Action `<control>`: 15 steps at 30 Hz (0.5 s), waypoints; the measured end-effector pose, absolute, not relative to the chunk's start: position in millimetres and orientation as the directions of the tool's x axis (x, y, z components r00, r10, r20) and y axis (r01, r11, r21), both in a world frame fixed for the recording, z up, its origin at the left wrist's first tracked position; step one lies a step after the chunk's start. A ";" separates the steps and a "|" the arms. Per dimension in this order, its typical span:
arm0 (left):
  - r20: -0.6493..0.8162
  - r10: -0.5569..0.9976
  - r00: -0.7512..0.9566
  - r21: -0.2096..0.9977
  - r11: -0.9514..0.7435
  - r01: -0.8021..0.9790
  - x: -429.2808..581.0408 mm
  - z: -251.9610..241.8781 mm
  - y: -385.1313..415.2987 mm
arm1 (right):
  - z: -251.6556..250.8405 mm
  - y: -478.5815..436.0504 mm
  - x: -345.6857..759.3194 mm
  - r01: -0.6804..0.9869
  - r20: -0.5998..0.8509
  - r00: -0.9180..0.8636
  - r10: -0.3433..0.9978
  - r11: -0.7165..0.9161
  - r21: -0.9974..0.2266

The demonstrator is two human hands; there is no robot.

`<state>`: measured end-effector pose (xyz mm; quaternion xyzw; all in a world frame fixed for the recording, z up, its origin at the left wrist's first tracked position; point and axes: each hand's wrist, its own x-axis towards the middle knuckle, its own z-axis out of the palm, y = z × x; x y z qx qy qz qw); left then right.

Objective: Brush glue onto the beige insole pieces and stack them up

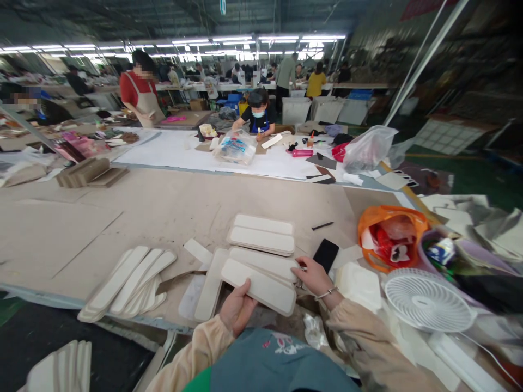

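My left hand point(239, 307) grips a long pale panel with rounded corners point(259, 286) by its near edge, thumb on top. Beneath and behind it lies another pale panel point(265, 263) at a slight angle. My right hand point(316, 277) is closed by the right end of these panels, with a small metallic thing point(301, 269) at its fingers that I cannot make out. A neat stack of similar panels point(261, 235) lies just beyond. One more panel point(210, 286) slants at the left, and a fanned pile of panels point(131, 280) sits farther left.
Right of my hands are a black phone point(326, 256), a dark pen-like stick point(322, 225), an orange bag point(365, 239) and a white fan point(429, 299). Brown board blocks point(87, 173) stand at the far left. Across the table, a person point(257, 114) works behind a plastic bag point(235, 148).
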<state>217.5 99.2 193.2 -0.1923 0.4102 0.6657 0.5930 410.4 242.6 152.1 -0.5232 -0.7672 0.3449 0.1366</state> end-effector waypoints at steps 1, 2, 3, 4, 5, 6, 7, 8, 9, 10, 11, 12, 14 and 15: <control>-0.744 0.628 -0.227 0.316 0.031 -0.948 219.9 193.1 100.9 | 152.1 243.4 410.5 0.714 -0.148 -0.417 0.897 0.223 -0.663; -0.746 0.624 -0.233 0.316 0.023 -0.949 222.0 192.9 102.4 | 152.1 243.8 410.3 0.719 -0.145 -0.416 0.898 0.227 -0.657; -0.745 0.622 -0.238 0.317 0.016 -0.948 223.9 192.8 103.6 | 152.1 243.8 410.0 0.722 -0.141 -0.416 0.899 0.232 -0.652; -0.745 0.621 -0.244 0.319 0.010 -0.948 225.5 192.9 104.7 | 152.2 243.6 409.6 0.723 -0.138 -0.419 0.897 0.238 -0.648; -0.746 0.617 -0.251 0.323 0.004 -0.946 227.0 193.1 105.5 | 152.5 243.2 409.2 0.722 -0.135 -0.427 0.894 0.247 -0.647; -0.747 0.612 -0.261 0.328 -0.002 -0.945 228.2 193.5 106.2 | 153.0 242.6 409.0 0.718 -0.130 -0.437 0.890 0.258 -0.646; -0.749 0.605 -0.272 0.334 -0.010 -0.943 229.4 194.0 106.8 | 153.6 241.9 409.0 0.714 -0.123 -0.450 0.885 0.274 -0.644; -0.751 0.597 -0.282 0.338 -0.018 -0.941 230.5 194.5 107.3 | 154.1 241.1 409.2 0.710 -0.112 -0.463 0.879 0.293 -0.641; -0.754 0.589 -0.291 0.342 -0.025 -0.939 231.6 195.1 107.8 | 154.6 240.3 409.7 0.705 -0.097 -0.476 0.874 0.313 -0.637; -0.757 0.582 -0.297 0.345 -0.030 -0.938 232.7 195.5 108.2 | 154.8 239.5 410.5 0.698 -0.081 -0.489 0.868 0.335 -0.633; -0.758 0.577 -0.304 0.350 -0.033 -0.936 233.9 195.8 108.6 | 154.7 238.6 411.3 0.691 -0.064 -0.503 0.862 0.357 -0.628; -0.759 0.573 -0.309 0.355 -0.034 -0.934 235.0 195.8 108.9 | 154.3 237.6 412.1 0.684 -0.051 -0.518 0.854 0.378 -0.624; -0.762 0.562 -0.320 0.366 -0.033 -0.930 237.1 195.4 109.3 | 152.5 235.3 413.2 0.671 -0.030 -0.541 0.841 0.410 -0.618; -0.764 0.558 -0.323 0.370 -0.032 -0.929 238.0 195.0 109.4 | 151.2 234.2 413.2 0.669 -0.018 -0.542 0.840 0.419 -0.614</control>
